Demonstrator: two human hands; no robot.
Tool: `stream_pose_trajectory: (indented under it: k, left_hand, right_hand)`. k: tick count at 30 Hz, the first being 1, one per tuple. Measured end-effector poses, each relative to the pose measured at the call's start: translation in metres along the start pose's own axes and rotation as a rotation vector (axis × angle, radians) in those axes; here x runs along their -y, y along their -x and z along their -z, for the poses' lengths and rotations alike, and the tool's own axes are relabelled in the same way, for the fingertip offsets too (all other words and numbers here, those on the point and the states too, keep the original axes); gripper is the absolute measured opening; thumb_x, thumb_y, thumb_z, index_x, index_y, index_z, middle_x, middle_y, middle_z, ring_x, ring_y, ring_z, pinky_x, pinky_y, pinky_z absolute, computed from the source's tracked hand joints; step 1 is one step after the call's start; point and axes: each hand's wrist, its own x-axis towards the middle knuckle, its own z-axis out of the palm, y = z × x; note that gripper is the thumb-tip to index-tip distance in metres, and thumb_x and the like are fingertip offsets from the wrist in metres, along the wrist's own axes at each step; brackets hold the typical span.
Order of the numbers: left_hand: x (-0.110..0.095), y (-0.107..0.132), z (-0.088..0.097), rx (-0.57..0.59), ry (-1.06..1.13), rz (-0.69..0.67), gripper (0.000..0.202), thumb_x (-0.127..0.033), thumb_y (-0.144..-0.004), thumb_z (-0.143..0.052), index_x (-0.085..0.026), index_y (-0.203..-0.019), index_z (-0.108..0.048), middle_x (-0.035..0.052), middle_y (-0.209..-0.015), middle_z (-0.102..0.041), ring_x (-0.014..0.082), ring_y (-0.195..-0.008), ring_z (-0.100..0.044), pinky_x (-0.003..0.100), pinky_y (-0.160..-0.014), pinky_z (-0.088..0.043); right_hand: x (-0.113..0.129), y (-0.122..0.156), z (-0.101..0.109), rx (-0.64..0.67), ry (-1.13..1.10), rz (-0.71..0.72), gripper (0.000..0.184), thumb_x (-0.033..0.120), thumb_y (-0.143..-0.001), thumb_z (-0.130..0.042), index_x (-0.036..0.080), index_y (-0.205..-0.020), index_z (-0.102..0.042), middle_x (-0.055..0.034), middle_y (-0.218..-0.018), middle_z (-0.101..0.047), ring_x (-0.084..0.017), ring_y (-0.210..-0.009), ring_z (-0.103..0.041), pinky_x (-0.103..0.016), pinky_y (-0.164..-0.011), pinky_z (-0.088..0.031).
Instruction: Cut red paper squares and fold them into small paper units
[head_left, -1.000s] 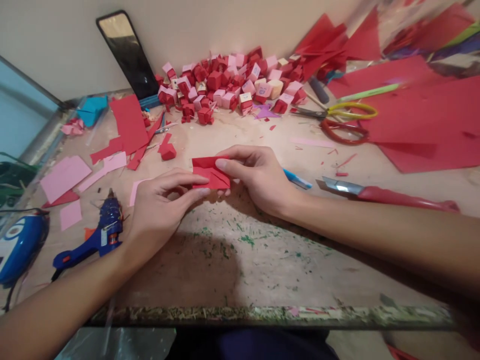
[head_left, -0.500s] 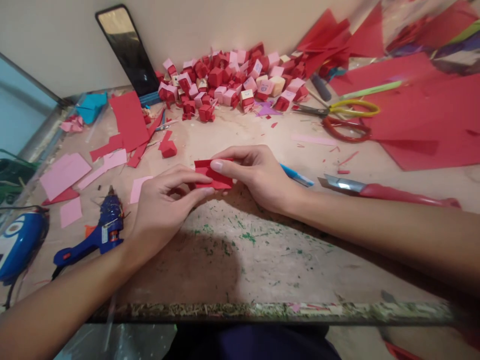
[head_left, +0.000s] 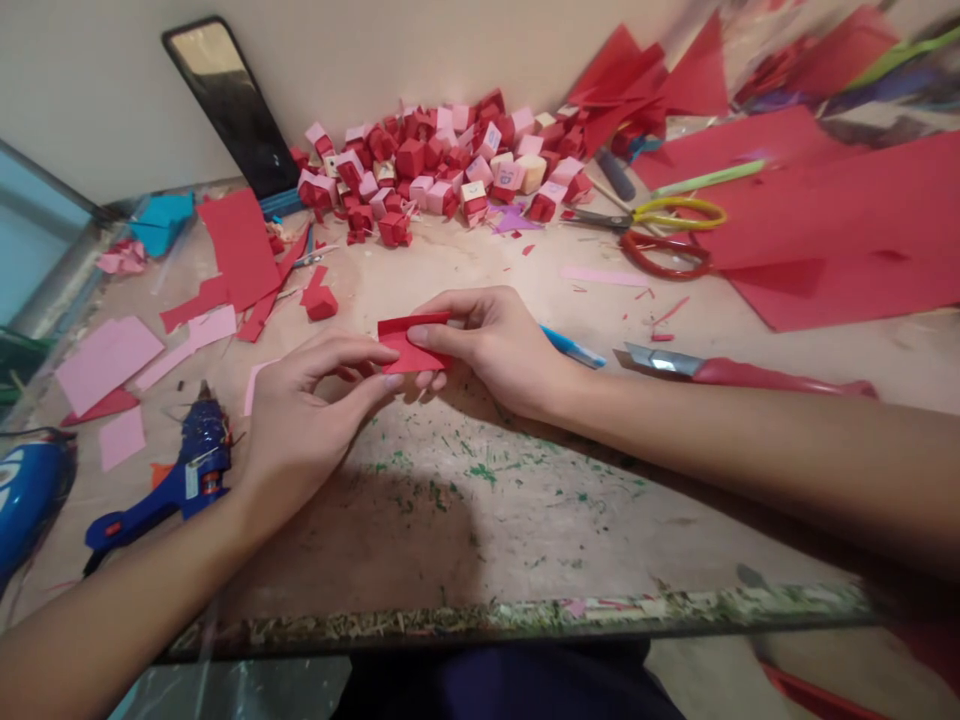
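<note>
Between my two hands is a small piece of red paper, with its far edge folded up. My left hand pinches its left end between thumb and fingers. My right hand grips the right part, the thumb lying on the paper and fingertips showing beneath it. A blue pen lies beside my right hand, its other end hidden. Right of the pen rests a utility knife with a red handle. On the left, near my left wrist, is a blue hot glue gun.
A heap of small red and pink paper cubes lies along the wall. A phone leans at the back left. Scissors and large red sheets are at the right. Pink paper pieces lie left, above a blue device.
The whole view has shifted, so most things appear further left. Both hands still hold the red paper; the left fingers have slid slightly toward its left edge, uncovering more of it.
</note>
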Motion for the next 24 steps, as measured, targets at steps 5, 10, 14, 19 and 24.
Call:
stream_pose_trajectory:
  k: [5,10,14,19,24]
  left_hand:
    - [-0.002,-0.004,-0.001,-0.005,0.079,0.057,0.007,-0.024,-0.086,-0.087,-0.029,-0.090,-0.084,-0.0010,-0.091,-0.082,0.0180,-0.079,-0.076,0.028,-0.065,-0.062]
    - [-0.003,-0.007,-0.001,-0.030,0.100,0.131,0.006,-0.026,-0.087,-0.084,-0.027,-0.081,-0.083,-0.0010,-0.080,-0.080,0.0186,-0.077,-0.076,0.029,-0.069,-0.063]
    - [0.001,-0.008,-0.001,-0.055,0.182,0.190,0.008,-0.028,-0.086,-0.085,-0.024,-0.081,-0.082,-0.0001,-0.077,-0.080,0.0170,-0.072,-0.075,0.027,-0.067,-0.062]
    - [0.010,-0.009,0.000,-0.137,0.217,0.217,0.011,-0.035,-0.085,-0.088,-0.026,-0.084,-0.082,0.0000,-0.079,-0.079,0.0157,-0.070,-0.073,0.026,-0.063,-0.059]
    - [0.013,-0.012,0.003,-0.242,0.219,0.228,0.011,-0.036,-0.085,-0.088,-0.028,-0.084,-0.081,-0.0015,-0.073,-0.076,0.0139,-0.066,-0.070,0.025,-0.060,-0.057]
  right_hand:
    - [0.002,0.000,0.001,0.003,0.025,-0.006,0.013,0.024,-0.087,-0.083,0.014,-0.091,-0.076,-0.0027,-0.063,-0.075,-0.012,-0.052,-0.070,-0.021,-0.054,-0.060]
    - [0.004,0.000,0.001,0.037,0.094,-0.001,0.020,0.031,-0.088,-0.084,0.014,-0.093,-0.075,-0.0023,-0.061,-0.074,-0.015,-0.052,-0.072,-0.022,-0.050,-0.059]
    - [0.006,0.004,-0.002,0.086,0.223,-0.005,0.026,0.038,-0.094,-0.080,0.013,-0.095,-0.075,-0.0012,-0.056,-0.070,-0.015,-0.050,-0.071,-0.021,-0.043,-0.053]
    - [0.008,0.006,-0.005,-0.003,0.118,0.068,0.028,0.031,-0.094,-0.075,0.020,-0.116,-0.063,0.0027,-0.074,-0.073,-0.015,-0.056,-0.074,-0.022,-0.046,-0.055]
    - [0.009,0.006,-0.006,-0.050,0.110,0.116,0.023,0.012,-0.085,-0.074,0.021,-0.098,-0.057,0.0012,-0.086,-0.075,-0.014,-0.065,-0.077,-0.022,-0.056,-0.061]
